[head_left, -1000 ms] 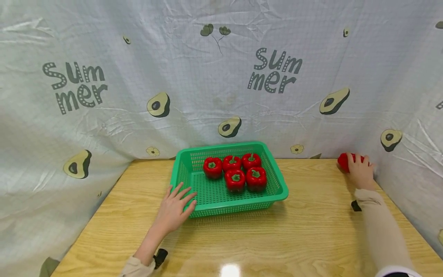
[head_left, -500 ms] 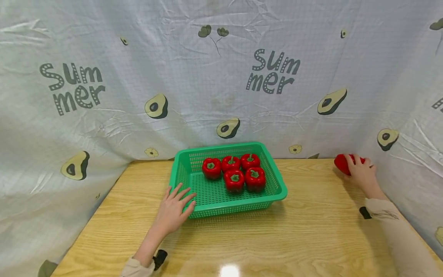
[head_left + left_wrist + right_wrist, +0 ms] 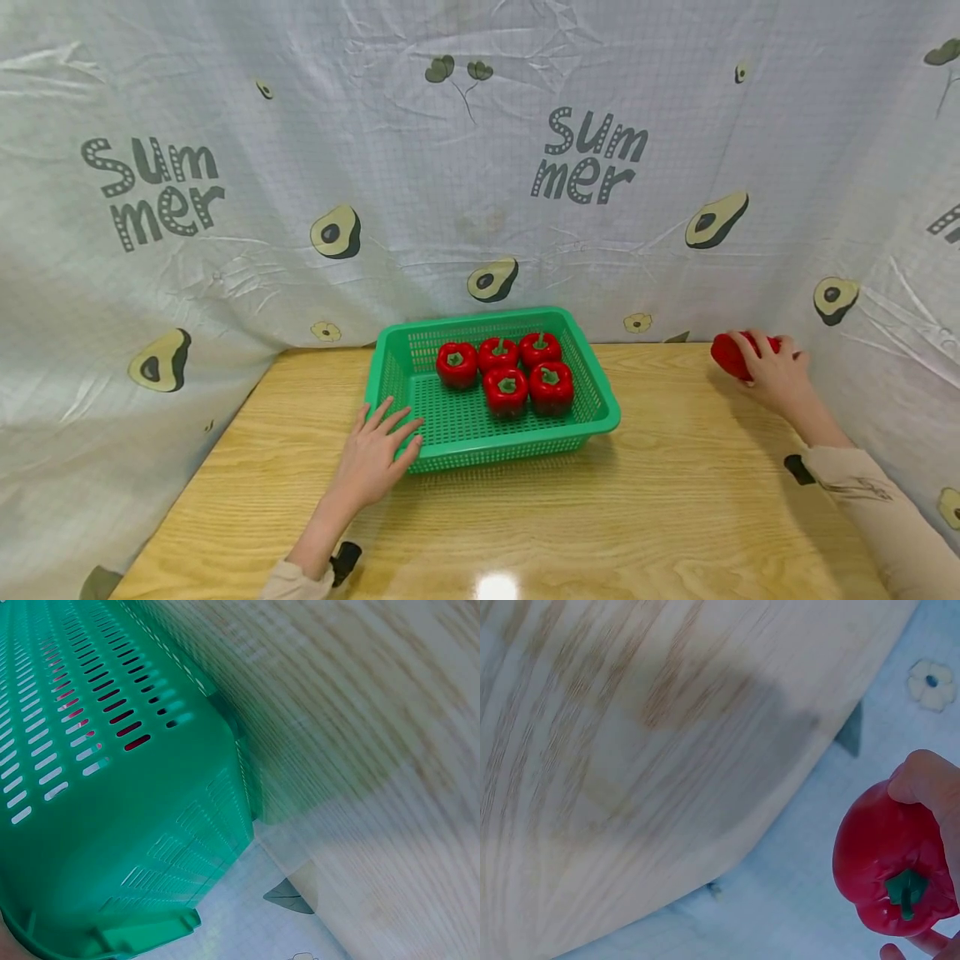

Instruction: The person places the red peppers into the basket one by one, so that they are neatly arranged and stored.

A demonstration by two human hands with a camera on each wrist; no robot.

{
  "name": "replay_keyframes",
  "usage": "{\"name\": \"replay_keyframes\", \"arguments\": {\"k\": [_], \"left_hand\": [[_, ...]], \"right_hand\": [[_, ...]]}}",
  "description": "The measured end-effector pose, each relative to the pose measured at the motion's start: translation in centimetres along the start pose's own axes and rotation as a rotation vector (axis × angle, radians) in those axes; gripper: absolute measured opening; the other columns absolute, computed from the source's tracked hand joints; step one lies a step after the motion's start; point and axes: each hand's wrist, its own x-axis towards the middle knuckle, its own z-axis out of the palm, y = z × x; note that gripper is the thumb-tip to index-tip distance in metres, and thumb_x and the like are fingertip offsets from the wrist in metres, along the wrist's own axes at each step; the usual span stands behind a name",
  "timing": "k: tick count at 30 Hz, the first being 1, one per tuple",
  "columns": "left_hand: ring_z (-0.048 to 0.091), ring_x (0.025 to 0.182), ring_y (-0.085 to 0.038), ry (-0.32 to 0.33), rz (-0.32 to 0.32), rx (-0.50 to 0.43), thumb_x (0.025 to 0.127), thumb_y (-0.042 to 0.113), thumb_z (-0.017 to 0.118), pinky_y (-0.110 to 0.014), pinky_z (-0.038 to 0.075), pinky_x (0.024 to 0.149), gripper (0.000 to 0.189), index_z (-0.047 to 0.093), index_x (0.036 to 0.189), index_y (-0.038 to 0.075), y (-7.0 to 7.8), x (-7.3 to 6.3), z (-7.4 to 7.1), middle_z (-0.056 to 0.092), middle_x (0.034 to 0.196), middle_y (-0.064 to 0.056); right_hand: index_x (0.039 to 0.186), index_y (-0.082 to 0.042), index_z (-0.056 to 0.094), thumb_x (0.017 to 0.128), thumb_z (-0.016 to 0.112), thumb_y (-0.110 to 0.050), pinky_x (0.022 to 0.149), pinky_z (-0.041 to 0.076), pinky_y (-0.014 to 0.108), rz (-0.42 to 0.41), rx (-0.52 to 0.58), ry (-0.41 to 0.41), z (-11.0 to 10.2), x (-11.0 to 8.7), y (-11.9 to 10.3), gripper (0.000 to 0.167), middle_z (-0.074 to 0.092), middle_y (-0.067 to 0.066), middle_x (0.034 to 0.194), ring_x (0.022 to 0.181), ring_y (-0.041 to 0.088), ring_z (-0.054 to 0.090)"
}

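Note:
At the far right of the table my right hand (image 3: pixel 776 375) grips a red bell pepper (image 3: pixel 731 356), fingers over its top. In the right wrist view the thumb presses on that bell pepper (image 3: pixel 885 855), and its green stem faces the camera. A green plastic basket (image 3: pixel 517 444) stands near the middle of the table. Several red bell peppers (image 3: pixel 506 392) sit upright inside it, grouped toward the right and back. With fingers spread, my left hand (image 3: pixel 369 462) rests on the basket's front left corner. The left wrist view shows the slotted wall of the basket (image 3: pixel 135 787) close up.
A wooden table (image 3: pixel 675 500) spans the front. Behind it and at both sides hangs a pale cloth (image 3: pixel 420 167) printed with avocados and lettering. Bare wood lies between the basket and my right hand.
My right hand has shifted slightly left with the bell pepper, and more of the pepper shows. The right forearm has swung outward. The left hand and basket hold their place; the head view drifts slightly.

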Motion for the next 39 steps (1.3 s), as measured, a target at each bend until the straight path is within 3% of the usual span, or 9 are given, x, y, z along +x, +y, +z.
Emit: {"name": "replay_keyframes", "arguments": {"k": [6,18,21,26,29,31,34,37,39], "left_hand": [[0.038,0.126,-0.035,0.002,0.000,-0.014,0.088,0.032,0.050,-0.056,0.022,0.105,0.033,0.063,0.114,0.016,0.0,-0.1,0.1,0.058,0.122,-0.011],[0.038,0.127,-0.035,-0.008,-0.004,-0.016,0.089,0.033,0.049,-0.055,0.022,0.105,0.033,0.063,0.114,0.017,-0.1,0.0,-0.1,0.057,0.123,-0.010],[0.039,0.126,-0.036,0.004,0.002,-0.010,0.088,0.032,0.049,-0.056,0.023,0.105,0.033,0.063,0.113,0.016,-0.2,0.0,-0.1,0.058,0.122,-0.010],[0.039,0.126,-0.036,0.008,0.003,0.003,0.088,0.032,0.049,-0.056,0.023,0.104,0.033,0.064,0.113,0.016,-0.2,-0.1,-0.2,0.058,0.121,-0.011],[0.038,0.127,-0.035,-0.009,-0.003,-0.002,0.089,0.033,0.049,-0.055,0.023,0.105,0.033,0.063,0.114,0.016,-0.2,-0.1,-0.2,0.057,0.123,-0.010],[0.037,0.127,-0.034,-0.018,-0.005,-0.003,0.089,0.033,0.048,-0.055,0.022,0.105,0.034,0.063,0.114,0.017,-0.2,0.0,-0.2,0.057,0.123,-0.010],[0.037,0.127,-0.034,-0.021,-0.005,-0.001,0.089,0.033,0.048,-0.055,0.023,0.105,0.034,0.063,0.115,0.017,-0.1,0.0,-0.2,0.057,0.123,-0.009],[0.038,0.127,-0.034,-0.017,-0.004,-0.002,0.089,0.033,0.048,-0.055,0.023,0.105,0.033,0.063,0.115,0.018,-0.1,-0.1,-0.2,0.057,0.123,-0.009],[0.038,0.127,-0.034,-0.014,-0.005,-0.004,0.089,0.033,0.049,-0.055,0.022,0.105,0.033,0.063,0.115,0.018,-0.1,-0.1,-0.1,0.057,0.123,-0.009]], "right_hand": [[0.121,-0.008,0.038,0.059,0.075,-0.013,0.064,0.032,0.061,-0.073,0.047,0.053,-0.7,0.2,-1.8,0.073,0.036,0.024,0.116,0.098,0.049,0.034],[0.121,-0.013,0.044,0.054,0.072,-0.025,0.055,0.036,0.048,-0.276,0.021,0.207,-3.4,1.6,-5.9,0.074,0.045,0.022,0.107,0.093,0.041,0.042],[0.121,-0.012,0.045,0.067,0.062,-0.039,0.056,0.036,0.048,-0.319,0.042,0.223,-4.0,1.9,-6.8,0.063,0.046,0.020,0.108,0.093,0.040,0.041],[0.121,-0.009,0.045,0.082,0.020,-0.058,0.060,0.035,0.050,-0.375,0.072,0.259,-4.9,2.7,-8.6,0.067,0.048,0.018,0.110,0.094,0.040,0.040],[0.121,-0.006,0.044,0.082,0.019,-0.060,0.062,0.034,0.050,-0.397,0.079,0.270,-5.6,3.1,-9.8,0.071,0.048,0.017,0.111,0.094,0.039,0.039],[0.121,-0.004,0.043,0.081,0.019,-0.062,0.062,0.034,0.050,-0.409,0.086,0.278,-6.1,3.4,-10.6,0.074,0.049,0.016,0.111,0.094,0.039,0.040],[0.121,-0.003,0.042,0.079,0.040,-0.057,0.064,0.034,0.049,-0.436,0.108,0.273,-6.8,3.8,-11.8,0.068,0.050,0.015,0.112,0.093,0.038,0.040],[0.121,-0.003,0.043,0.065,0.063,-0.041,0.067,0.034,0.048,-0.465,0.126,0.262,-7.5,4.3,-12.9,0.071,0.050,0.013,0.115,0.094,0.036,0.041],[0.122,-0.003,0.045,0.058,0.068,-0.034,0.068,0.035,0.048,-0.483,0.141,0.260,-7.9,4.5,-13.7,0.075,0.049,0.013,0.116,0.095,0.036,0.041]]}}
